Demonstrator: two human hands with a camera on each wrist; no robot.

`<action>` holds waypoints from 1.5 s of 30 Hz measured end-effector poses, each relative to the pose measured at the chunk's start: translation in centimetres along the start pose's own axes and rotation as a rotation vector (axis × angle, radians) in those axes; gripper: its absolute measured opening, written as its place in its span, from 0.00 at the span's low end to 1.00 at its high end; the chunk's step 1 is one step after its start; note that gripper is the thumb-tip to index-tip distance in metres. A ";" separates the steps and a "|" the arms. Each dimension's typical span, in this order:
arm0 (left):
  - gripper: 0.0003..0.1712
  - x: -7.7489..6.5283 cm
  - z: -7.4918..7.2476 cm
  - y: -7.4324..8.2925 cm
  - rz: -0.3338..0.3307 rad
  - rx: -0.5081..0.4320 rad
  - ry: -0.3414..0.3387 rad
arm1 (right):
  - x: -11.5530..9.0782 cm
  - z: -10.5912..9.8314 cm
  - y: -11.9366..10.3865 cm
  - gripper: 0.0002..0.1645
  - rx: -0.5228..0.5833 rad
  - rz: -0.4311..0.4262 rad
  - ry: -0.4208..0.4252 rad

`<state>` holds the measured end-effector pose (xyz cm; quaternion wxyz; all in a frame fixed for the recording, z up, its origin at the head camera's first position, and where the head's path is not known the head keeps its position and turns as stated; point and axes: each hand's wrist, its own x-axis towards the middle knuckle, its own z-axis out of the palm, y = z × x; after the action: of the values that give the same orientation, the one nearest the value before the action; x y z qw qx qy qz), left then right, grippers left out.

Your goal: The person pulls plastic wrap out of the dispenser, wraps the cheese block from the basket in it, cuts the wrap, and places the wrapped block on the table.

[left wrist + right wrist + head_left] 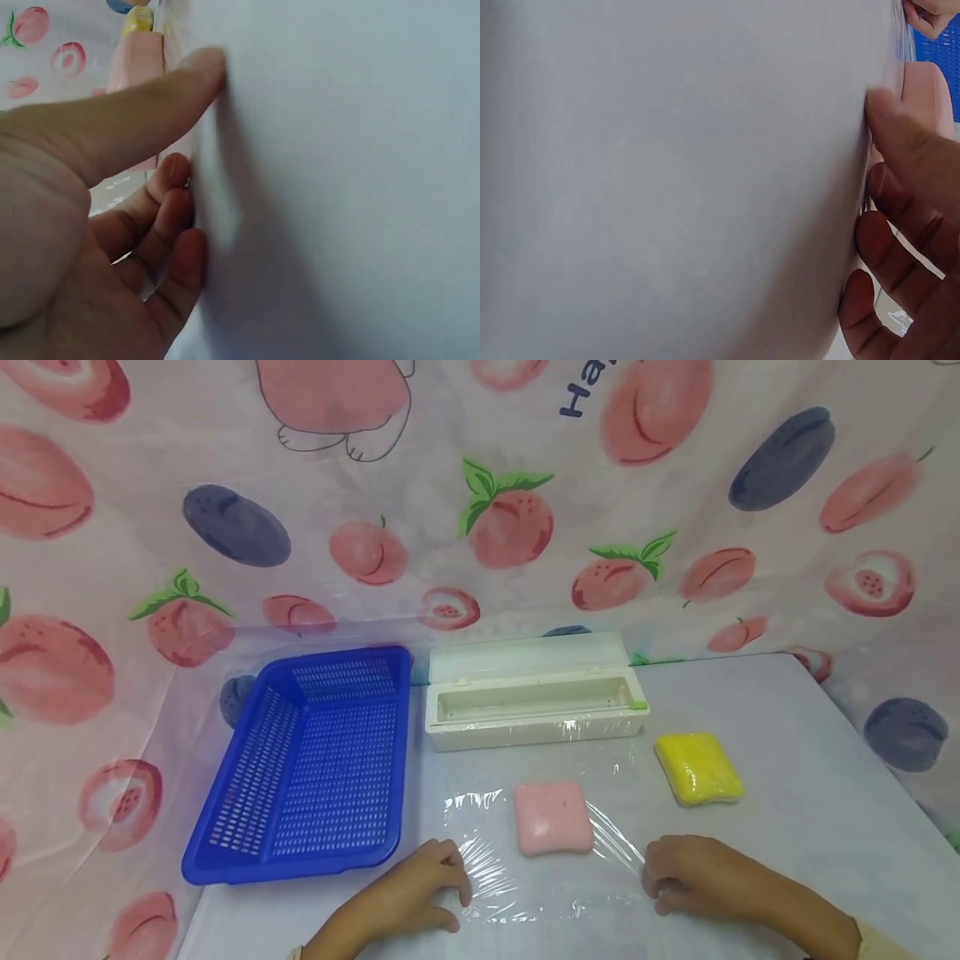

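A pink cushion-shaped block (553,818) lies on a sheet of clear cling film (551,893) spread over the table. My left hand (420,889) touches the film's left side with its fingertips; its thumb (172,105) stands apart from the fingers in the left wrist view. Across the block, my right hand (693,877) rests its fingertips at the film's right side, where creases run toward the block. In the right wrist view a gap shows between that thumb (900,131) and the fingers. A yellow block (699,768) of like shape, with a glossy surface, lies beyond the right hand.
Behind the film stands a long white cling film dispenser (536,727), its lid raised and a green piece (638,705) at its right end. A blue plastic basket (405,752) stands at the left. Fruit-print cloth (450,560) hangs behind the table.
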<state>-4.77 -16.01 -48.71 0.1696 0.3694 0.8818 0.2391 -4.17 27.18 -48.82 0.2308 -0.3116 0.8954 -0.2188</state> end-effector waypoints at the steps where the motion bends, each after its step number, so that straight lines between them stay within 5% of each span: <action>1: 0.09 -0.1 0.1 -0.1 0.016 -0.002 0.019 | 0.0 0.1 0.1 0.10 0.001 -0.017 0.009; 7: 0.05 -0.4 0.3 -0.2 0.102 -0.015 0.123 | 0.0 0.5 0.5 0.09 -0.021 -0.094 0.065; 15: 0.07 -1.0 -0.1 0.3 0.150 -0.121 0.304 | -1.1 -0.7 0.2 0.16 -0.091 -0.161 0.281; 23: 0.04 0.3 0.5 1.2 -0.082 -0.127 0.443 | -0.7 -3.0 -0.3 0.07 -0.038 0.051 0.272; 32: 0.06 2.6 0.8 1.7 -0.283 -0.182 0.586 | 0.8 -3.2 -0.1 0.08 0.034 0.151 0.349; 39: 0.08 3.7 1.5 0.8 -0.364 -0.198 0.597 | 2.1 -2.5 0.3 0.09 0.052 0.265 0.388; 45: 0.09 4.7 1.6 0.9 -0.443 -0.008 0.542 | 3.0 -1.7 -0.5 0.08 -0.035 0.373 0.361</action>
<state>-6.67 -11.53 -50.13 -0.0216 0.0913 0.9526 0.2895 -6.98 25.31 -48.04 0.0981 -0.1006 0.9677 -0.2091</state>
